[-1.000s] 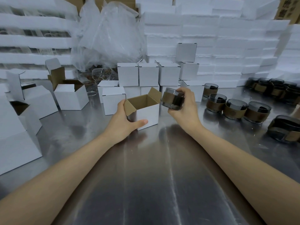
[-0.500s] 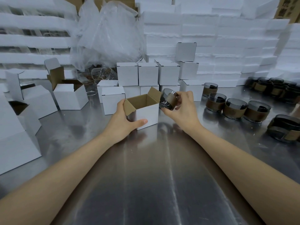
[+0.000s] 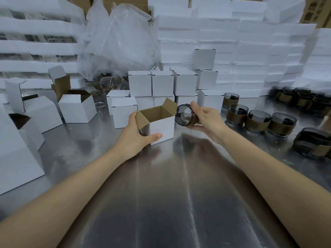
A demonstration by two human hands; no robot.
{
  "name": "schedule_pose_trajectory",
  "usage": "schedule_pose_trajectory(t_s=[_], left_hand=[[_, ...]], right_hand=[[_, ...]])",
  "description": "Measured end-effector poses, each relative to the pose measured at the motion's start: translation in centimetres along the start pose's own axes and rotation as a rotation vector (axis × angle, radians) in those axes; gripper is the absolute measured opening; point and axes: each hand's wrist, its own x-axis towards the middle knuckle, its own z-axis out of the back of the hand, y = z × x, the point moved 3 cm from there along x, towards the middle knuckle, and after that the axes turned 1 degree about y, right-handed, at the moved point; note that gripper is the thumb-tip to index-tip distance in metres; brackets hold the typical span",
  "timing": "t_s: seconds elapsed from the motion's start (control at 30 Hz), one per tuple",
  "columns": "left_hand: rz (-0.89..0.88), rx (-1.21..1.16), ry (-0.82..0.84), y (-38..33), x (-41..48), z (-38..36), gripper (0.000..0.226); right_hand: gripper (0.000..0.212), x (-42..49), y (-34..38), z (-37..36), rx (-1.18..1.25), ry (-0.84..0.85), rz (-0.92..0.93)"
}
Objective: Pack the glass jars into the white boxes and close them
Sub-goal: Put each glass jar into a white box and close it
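Note:
A small white box (image 3: 162, 127) with a brown inside stands open on the steel table, its flaps up. My left hand (image 3: 136, 136) grips its left side, thumb across the front. My right hand (image 3: 206, 120) holds a smoky glass jar (image 3: 184, 117) tipped on its side, its round end facing the box's right flap, just beside the opening. More jars with brown paper bands (image 3: 258, 120) sit in a row to the right.
Closed white boxes (image 3: 162, 83) are stacked behind the open one. Open boxes (image 3: 75, 106) stand at the left. A clear plastic bag (image 3: 120, 43) and white foam slabs (image 3: 250, 51) fill the back. Further banded jars (image 3: 300, 99) crowd the far right.
My right hand has turned the jar from upright onto its side and brought it down next to the box's right flap. My left hand has stayed on the box.

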Motion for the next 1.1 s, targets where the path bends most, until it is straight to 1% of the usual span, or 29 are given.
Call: schedule_pose_trajectory(t_s=[0.1, 0.27, 0.37, 0.5, 0.57, 0.7, 0.9, 1.0, 1.1], left_hand=[[-0.005, 0.002, 0.002, 0.1, 0.0, 0.0, 0.103], [-0.004, 0.005, 0.005, 0.1, 0.1, 0.0, 0.104], [-0.006, 0.004, 0.004, 0.1, 0.2, 0.0, 0.104], [-0.016, 0.017, 0.001, 0.1, 0.1, 0.0, 0.105], [-0.026, 0.017, 0.017, 0.0, 0.1, 0.0, 0.105], [-0.042, 0.038, 0.097, -0.4, -0.2, -0.3, 0.114], [-0.077, 0.050, 0.174, -1.0, -0.8, -0.5, 0.117], [-0.079, 0.060, 0.187, -1.2, -0.9, -0.5, 0.117], [-0.080, 0.069, 0.180, -1.2, -0.8, -0.6, 0.118]], right_hand=[[0.033, 0.2, 1.1, -0.1, 0.015, 0.092, -0.084], [0.016, 0.4, 3.5, 0.1, -0.006, 0.165, -0.192], [0.012, 0.1, 5.0, 0.4, -0.008, 0.164, -0.217], [0.007, -0.4, 6.9, 0.7, -0.075, 0.096, -0.097], [0.010, -0.7, 7.7, 0.7, -0.110, 0.066, -0.033], [0.014, -1.7, 9.3, -0.1, -0.163, 0.046, 0.079], [0.009, -4.0, 11.3, -2.9, -0.240, -0.013, 0.299], [0.010, -4.8, 11.3, -4.5, -0.310, -0.018, 0.346], [0.011, -5.1, 10.7, -5.6, -0.418, -0.018, 0.346]])
